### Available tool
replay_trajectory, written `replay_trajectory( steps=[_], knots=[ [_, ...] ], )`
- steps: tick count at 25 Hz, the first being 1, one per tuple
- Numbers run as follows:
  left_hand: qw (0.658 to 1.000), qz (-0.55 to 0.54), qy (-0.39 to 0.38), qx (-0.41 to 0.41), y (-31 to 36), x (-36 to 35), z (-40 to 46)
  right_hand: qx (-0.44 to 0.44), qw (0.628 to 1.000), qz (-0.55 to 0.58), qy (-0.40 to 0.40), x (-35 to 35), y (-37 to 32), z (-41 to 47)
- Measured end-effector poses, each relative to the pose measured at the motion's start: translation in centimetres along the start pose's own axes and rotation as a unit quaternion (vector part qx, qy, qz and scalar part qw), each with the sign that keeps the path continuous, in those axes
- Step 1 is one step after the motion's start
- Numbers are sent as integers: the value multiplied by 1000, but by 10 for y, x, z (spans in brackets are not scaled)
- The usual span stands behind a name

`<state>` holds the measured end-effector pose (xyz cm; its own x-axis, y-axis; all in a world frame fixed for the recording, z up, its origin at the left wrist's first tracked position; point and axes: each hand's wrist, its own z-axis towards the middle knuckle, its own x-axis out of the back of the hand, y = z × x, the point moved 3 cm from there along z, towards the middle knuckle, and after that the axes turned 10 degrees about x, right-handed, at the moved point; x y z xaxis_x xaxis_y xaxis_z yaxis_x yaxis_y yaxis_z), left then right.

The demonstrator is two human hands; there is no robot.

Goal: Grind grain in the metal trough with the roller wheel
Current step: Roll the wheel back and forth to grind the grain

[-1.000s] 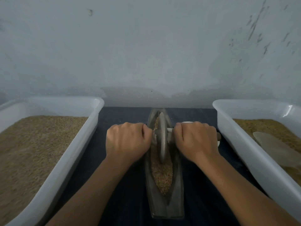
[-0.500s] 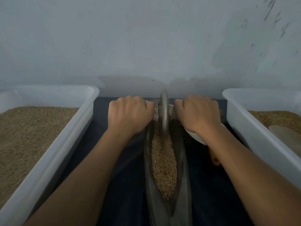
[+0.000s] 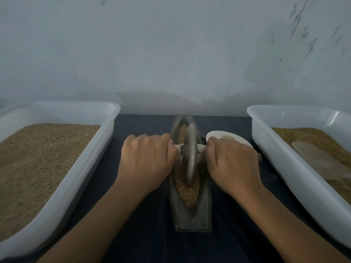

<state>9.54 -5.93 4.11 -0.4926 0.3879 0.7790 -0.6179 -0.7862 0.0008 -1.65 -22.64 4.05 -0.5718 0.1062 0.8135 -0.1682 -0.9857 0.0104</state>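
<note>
A boat-shaped metal trough (image 3: pixel 191 217) lies lengthwise on the dark cloth in front of me, with brown grain (image 3: pixel 189 194) along its groove. The metal roller wheel (image 3: pixel 190 154) stands upright in the groove around the trough's middle. My left hand (image 3: pixel 146 162) grips the left end of the wheel's pale axle handle. My right hand (image 3: pixel 233 164) grips the right end. Both hands hide most of the handle.
A white plastic tub (image 3: pixel 79 160) full of grain stands on the left. Another white tub (image 3: pixel 281 160) on the right holds grain and a flat pale scoop (image 3: pixel 321 160). A small white dish (image 3: pixel 229 138) sits behind my right hand. A grey wall (image 3: pixel 171 54) rises just beyond the trough.
From the trough's far end the wheel has rolled back toward me to about its middle, both hands keeping their grip on the handle.
</note>
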Motion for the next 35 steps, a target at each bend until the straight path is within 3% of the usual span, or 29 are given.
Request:
replay_trajectory(
  steps=[3,5,9,12,14,16,20,24,29,33,35],
  knots=[
    [997,60,-10,-47,1,-8,18,-9,999,-30,-28,-12,11,23],
    [993,83,-57,-65,1,-25,47,-11,998,-54,-40,-26,23,53],
    [981,45,-185,42,-13,-60,100,65,993,-71,-74,-48,39,105],
    [985,45,-151,63,-14,-57,90,78,988,-105,-84,-46,36,101],
    [996,67,-62,-10,-3,-36,62,24,995,-87,-35,-36,29,75],
    [998,54,-6,-28,3,-13,27,-2,1000,-31,-3,-22,15,40],
    [999,-37,3,17,-5,7,-19,43,998,0,50,8,-5,-8],
    [999,-32,5,3,-4,10,-28,66,996,-9,54,12,-8,-15],
    [997,42,-59,-13,-2,-19,38,-6,998,-37,-57,-23,20,46],
    [989,-6,-98,115,-7,-48,93,2,991,-64,-118,-45,40,91],
    [993,54,-75,69,-4,-47,87,10,991,-80,-108,-45,40,90]
  ],
)
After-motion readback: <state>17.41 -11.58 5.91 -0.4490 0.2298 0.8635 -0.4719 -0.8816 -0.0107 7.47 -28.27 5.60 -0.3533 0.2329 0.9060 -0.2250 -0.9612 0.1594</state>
